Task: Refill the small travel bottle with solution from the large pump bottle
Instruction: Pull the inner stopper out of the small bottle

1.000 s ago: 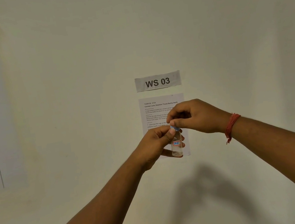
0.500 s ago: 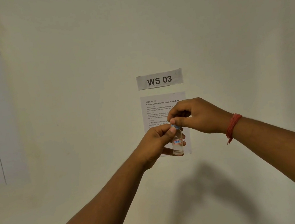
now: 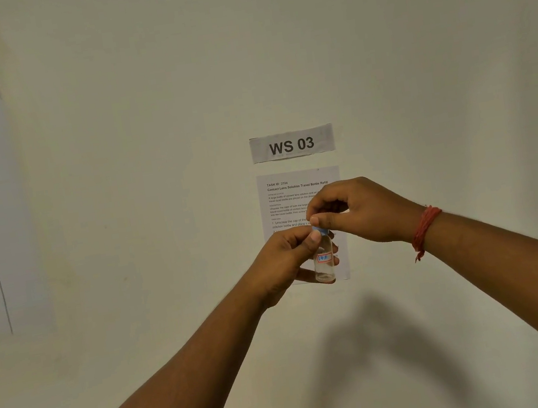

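both hands raised: left hand grips small bottle; right hand pinches mostly hidden blue cap.

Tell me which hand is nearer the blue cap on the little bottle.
Right. The right hand pinches the blue cap from above; the left hand grips the bottle lower down, with its thumb tip just below the cap.
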The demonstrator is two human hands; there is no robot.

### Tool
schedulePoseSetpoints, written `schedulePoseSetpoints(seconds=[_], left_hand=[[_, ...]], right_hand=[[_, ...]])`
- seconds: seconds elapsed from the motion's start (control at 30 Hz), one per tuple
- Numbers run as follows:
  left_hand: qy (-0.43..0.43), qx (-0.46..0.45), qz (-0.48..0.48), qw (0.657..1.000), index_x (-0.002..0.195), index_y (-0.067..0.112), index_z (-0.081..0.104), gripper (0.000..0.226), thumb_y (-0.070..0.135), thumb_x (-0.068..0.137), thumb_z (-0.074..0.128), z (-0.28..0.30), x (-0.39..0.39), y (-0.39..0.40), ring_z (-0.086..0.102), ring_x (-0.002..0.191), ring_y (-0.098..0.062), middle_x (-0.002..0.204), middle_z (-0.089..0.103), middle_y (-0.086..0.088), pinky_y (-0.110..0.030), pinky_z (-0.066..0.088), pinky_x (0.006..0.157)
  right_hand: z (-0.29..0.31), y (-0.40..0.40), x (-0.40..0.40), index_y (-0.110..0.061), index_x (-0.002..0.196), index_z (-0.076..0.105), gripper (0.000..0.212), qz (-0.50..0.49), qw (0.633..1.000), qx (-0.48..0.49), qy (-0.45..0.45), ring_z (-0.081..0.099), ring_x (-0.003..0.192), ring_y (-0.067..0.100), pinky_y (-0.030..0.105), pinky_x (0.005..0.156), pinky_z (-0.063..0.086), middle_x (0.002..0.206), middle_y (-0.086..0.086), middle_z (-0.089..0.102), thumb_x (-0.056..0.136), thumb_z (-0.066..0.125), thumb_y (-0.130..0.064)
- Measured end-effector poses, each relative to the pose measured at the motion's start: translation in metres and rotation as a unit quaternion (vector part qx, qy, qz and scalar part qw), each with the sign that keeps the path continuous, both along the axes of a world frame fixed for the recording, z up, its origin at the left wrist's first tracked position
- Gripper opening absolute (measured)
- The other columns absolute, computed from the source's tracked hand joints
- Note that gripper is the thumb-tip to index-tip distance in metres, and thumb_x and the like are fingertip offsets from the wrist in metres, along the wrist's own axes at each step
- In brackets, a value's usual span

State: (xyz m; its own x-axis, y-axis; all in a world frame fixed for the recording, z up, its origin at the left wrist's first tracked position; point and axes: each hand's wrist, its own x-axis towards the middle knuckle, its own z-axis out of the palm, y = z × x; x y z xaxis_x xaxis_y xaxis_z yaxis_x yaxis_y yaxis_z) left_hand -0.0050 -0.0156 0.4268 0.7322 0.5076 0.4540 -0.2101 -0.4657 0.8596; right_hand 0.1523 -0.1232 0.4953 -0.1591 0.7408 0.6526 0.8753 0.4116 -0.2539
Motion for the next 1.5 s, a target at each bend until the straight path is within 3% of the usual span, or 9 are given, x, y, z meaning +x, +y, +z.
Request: schedulePoseSetpoints(seconds=[0.23, 0.43, 0.63, 0.8, 1.0, 1.13, 1.37, 1.5], left_hand=[[-0.003, 0.000, -0.011, 1.000, 0.110, 0.009, 0.071, 0.030, 0.030, 0.105, 0.051, -0.004, 0.000, 0.000, 0.075, 0.098, -0.027, 0.101, 0.076, -0.005, -0.054, 0.063, 0.082], [-0.005, -0.004, -0.009, 1.000, 0.112, 0.007, 0.071, 0.031, 0.030, 0.106, 0.051, -0.002, 0.001, 0.001, 0.075, 0.100, -0.028, 0.105, 0.076, -0.009, -0.056, 0.063, 0.083], [-0.001, -0.002, -0.007, 1.000, 0.112, 0.007, 0.071, 0.033, 0.032, 0.105, 0.051, -0.004, 0.002, 0.002, 0.075, 0.099, -0.027, 0.102, 0.076, -0.005, -0.055, 0.063, 0.083], [-0.006, -0.012, -0.014, 1.000, 0.107, 0.013, 0.073, 0.027, 0.029, 0.106, 0.051, -0.004, 0.003, 0.003, 0.075, 0.099, -0.026, 0.101, 0.077, -0.004, -0.050, 0.064, 0.080], [-0.007, -0.012, -0.018, 1.000, 0.111, 0.008, 0.072, 0.032, 0.033, 0.105, 0.052, -0.004, 0.003, 0.004, 0.075, 0.099, -0.027, 0.102, 0.077, -0.005, -0.049, 0.064, 0.079], [-0.008, -0.010, -0.024, 1.000, 0.110, 0.010, 0.073, 0.038, 0.042, 0.098, 0.056, -0.004, 0.002, 0.003, 0.075, 0.100, -0.027, 0.102, 0.077, -0.005, -0.047, 0.064, 0.077], [-0.005, -0.012, -0.011, 1.000, 0.108, 0.012, 0.073, 0.030, 0.033, 0.105, 0.052, -0.005, 0.003, 0.005, 0.075, 0.101, -0.029, 0.103, 0.077, -0.005, -0.053, 0.064, 0.081], [-0.001, -0.006, -0.007, 1.000, 0.109, 0.012, 0.073, 0.030, 0.033, 0.106, 0.051, -0.007, 0.004, 0.004, 0.075, 0.101, -0.029, 0.102, 0.077, -0.004, -0.055, 0.063, 0.083]], right_hand=[[0.002, -0.002, -0.004, -0.026, 0.090, 0.069, 0.014, -0.022, 1.000, -0.004, -0.014, 0.066, 0.080, 0.009, 0.032, 0.076, 0.058, 0.086, -0.007, 0.070, 0.088, 0.066, -0.040], [0.003, -0.002, -0.005, -0.023, 0.093, 0.071, 0.010, -0.026, 0.999, -0.009, -0.028, 0.066, 0.084, 0.011, 0.037, 0.079, 0.057, 0.089, -0.006, 0.070, 0.090, 0.067, -0.032], [0.001, -0.001, -0.003, -0.028, 0.094, 0.071, 0.007, -0.023, 0.999, -0.014, -0.027, 0.066, 0.087, 0.009, 0.036, 0.081, 0.057, 0.092, -0.008, 0.071, 0.090, 0.065, -0.030], [0.000, 0.000, -0.003, -0.027, 0.089, 0.068, 0.017, -0.028, 0.999, -0.016, -0.011, 0.067, 0.080, 0.010, 0.035, 0.077, 0.059, 0.085, -0.006, 0.071, 0.087, 0.065, -0.043], [-0.002, 0.002, -0.001, -0.033, 0.091, 0.068, 0.003, -0.018, 1.000, -0.010, -0.015, 0.066, 0.088, 0.009, 0.033, 0.079, 0.058, 0.091, -0.009, 0.070, 0.090, 0.066, -0.033], [-0.003, 0.002, 0.001, -0.030, 0.096, 0.070, 0.008, -0.009, 1.000, -0.015, -0.002, 0.066, 0.089, 0.007, 0.030, 0.080, 0.058, 0.094, -0.009, 0.071, 0.091, 0.065, -0.027], [-0.006, 0.004, 0.001, -0.029, 0.089, 0.068, 0.007, -0.015, 1.000, 0.007, 0.024, 0.066, 0.081, 0.011, 0.035, 0.077, 0.058, 0.087, -0.006, 0.070, 0.088, 0.068, -0.036], [-0.008, 0.004, 0.002, -0.027, 0.092, 0.071, 0.005, -0.009, 1.000, 0.006, 0.022, 0.065, 0.083, 0.006, 0.027, 0.077, 0.057, 0.088, -0.010, 0.069, 0.089, 0.068, -0.030]])
